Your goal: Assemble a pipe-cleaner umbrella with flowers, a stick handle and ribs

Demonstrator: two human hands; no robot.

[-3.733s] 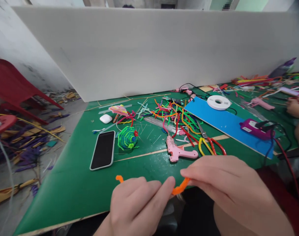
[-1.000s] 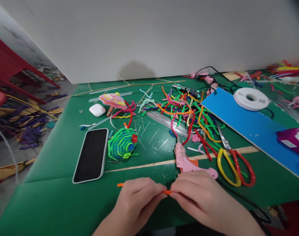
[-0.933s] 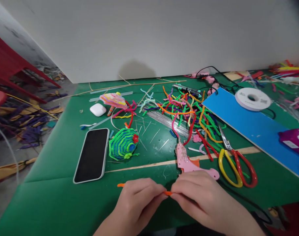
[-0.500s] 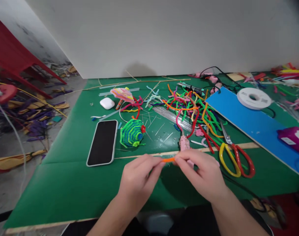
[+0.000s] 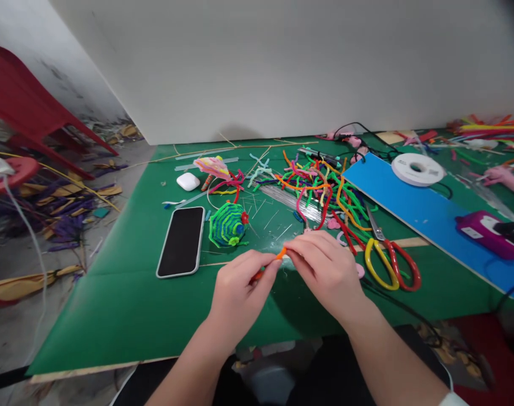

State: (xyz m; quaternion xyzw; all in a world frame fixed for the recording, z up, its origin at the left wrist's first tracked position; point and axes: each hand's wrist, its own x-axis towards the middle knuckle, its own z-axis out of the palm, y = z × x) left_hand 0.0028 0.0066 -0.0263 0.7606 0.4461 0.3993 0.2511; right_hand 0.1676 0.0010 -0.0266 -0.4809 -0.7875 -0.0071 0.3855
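Between my two hands is a short orange pipe cleaner (image 5: 281,254), pinched at both sides over the front of the table. My left hand (image 5: 242,293) is closed on it, and a bit of orange shows under its curled fingers. My right hand (image 5: 327,273) grips the other end with thumb and fingertips. Just beyond my left hand lies a green and blue striped umbrella shape (image 5: 227,225) made of pipe cleaners, with a small red flower on its edge. A pink and yellow one (image 5: 213,167) sits farther back. Behind my right hand spreads a tangled heap of coloured pipe cleaners (image 5: 316,180).
A phone (image 5: 181,242) and a white case (image 5: 188,181) lie on the left. Scissors (image 5: 386,256) with yellow and red handles rest right of my hand. A blue board (image 5: 430,217) carries a white spool (image 5: 417,169) and a purple power strip (image 5: 491,234).
My hands have drawn closer and my right hand has moved up and left. Less of the orange pipe cleaner shows between them, now tilted. The camera view has shifted slightly.
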